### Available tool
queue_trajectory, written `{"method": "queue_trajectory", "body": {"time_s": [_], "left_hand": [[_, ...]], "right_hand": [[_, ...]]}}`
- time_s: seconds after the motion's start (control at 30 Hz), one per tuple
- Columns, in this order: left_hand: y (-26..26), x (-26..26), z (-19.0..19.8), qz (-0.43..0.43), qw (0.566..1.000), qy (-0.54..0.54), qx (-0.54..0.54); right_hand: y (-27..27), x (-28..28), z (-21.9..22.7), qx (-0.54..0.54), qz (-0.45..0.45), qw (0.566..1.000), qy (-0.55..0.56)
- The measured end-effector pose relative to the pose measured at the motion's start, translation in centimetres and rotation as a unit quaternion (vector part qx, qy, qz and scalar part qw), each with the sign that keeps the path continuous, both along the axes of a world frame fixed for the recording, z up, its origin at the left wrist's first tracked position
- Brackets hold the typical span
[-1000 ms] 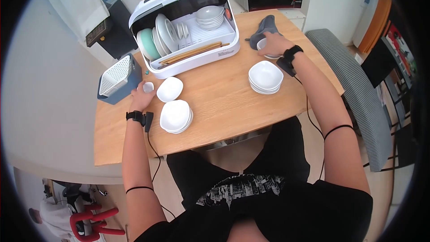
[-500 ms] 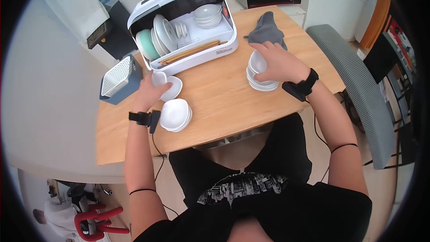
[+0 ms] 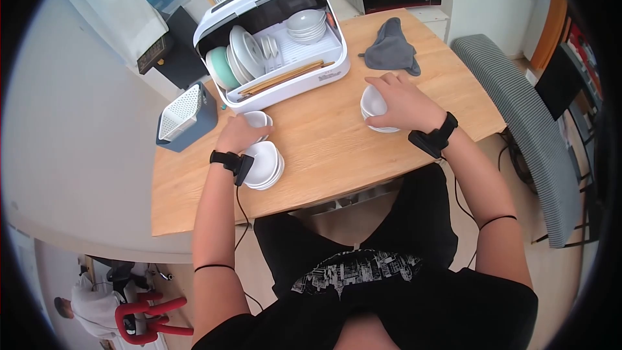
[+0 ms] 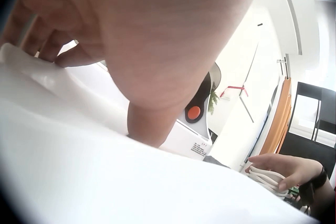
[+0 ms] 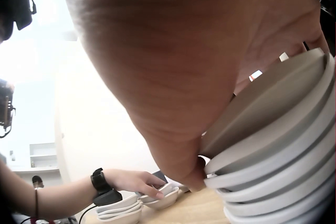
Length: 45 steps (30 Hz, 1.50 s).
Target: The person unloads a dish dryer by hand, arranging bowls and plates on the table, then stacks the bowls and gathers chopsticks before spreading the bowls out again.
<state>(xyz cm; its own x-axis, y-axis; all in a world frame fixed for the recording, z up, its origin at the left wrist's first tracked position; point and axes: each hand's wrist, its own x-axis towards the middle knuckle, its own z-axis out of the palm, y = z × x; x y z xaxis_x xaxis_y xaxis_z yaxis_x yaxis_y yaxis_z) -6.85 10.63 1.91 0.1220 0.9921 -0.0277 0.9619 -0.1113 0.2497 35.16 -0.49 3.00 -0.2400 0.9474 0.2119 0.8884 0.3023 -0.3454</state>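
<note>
My left hand (image 3: 241, 133) holds a small white bowl (image 3: 257, 118) by its rim, down in a wider white dish behind the front-left stack. In the left wrist view a big white surface (image 4: 105, 166) fills the foreground, with the fingers and thumb behind it. My right hand (image 3: 414, 105) spans another small white bowl (image 3: 374, 100) on top of the right-hand stack. The right wrist view shows that stack (image 5: 286, 195) of several nested bowls, the thumb at the top bowl's edge. Nearer me on the left stands a stack of white dishes (image 3: 264, 163).
A white dish cabinet (image 3: 295, 84) with plates, bowls and chopsticks stands open at the back. Left of it sits a blue bin with a white basket (image 3: 181, 114). A grey cloth (image 3: 391, 50) lies at back right. A striped bench (image 3: 518, 123) runs along the right side.
My left hand has carried a small bowl right and into the dish behind the front-left stack. My right hand has brought a bowl from beside the cloth onto the right stack.
</note>
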Motion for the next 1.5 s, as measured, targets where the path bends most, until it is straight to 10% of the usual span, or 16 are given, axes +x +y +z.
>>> {"method": "queue_trajectory", "body": {"time_s": [0.43, 0.67, 0.8, 1.37, 1.5], "left_hand": [[0.1, 0.1, 1.6, -0.028, 0.995, 0.003, -0.091], [-7.2, -2.1, 7.6, -0.031, 0.995, -0.06, 0.079], [-12.0, -0.2, 9.0, -0.103, 0.994, -0.035, 0.004], [-11.8, -2.4, 1.2, -0.201, 0.978, -0.058, 0.008], [-13.0, -4.0, -0.4, -0.117, 0.97, -0.209, 0.035]], "right_hand": [[-0.3, -0.7, 0.3, -0.078, -0.011, 0.997, -0.01], [-0.3, -1.5, 1.7, -0.134, -0.034, 0.987, -0.087], [-0.3, -2.0, 2.4, -0.149, -0.033, 0.98, -0.124], [-0.8, -0.7, 0.4, -0.055, 0.039, 0.997, -0.026], [-0.7, 0.7, -1.0, -0.027, 0.069, 0.997, -0.016]]}}
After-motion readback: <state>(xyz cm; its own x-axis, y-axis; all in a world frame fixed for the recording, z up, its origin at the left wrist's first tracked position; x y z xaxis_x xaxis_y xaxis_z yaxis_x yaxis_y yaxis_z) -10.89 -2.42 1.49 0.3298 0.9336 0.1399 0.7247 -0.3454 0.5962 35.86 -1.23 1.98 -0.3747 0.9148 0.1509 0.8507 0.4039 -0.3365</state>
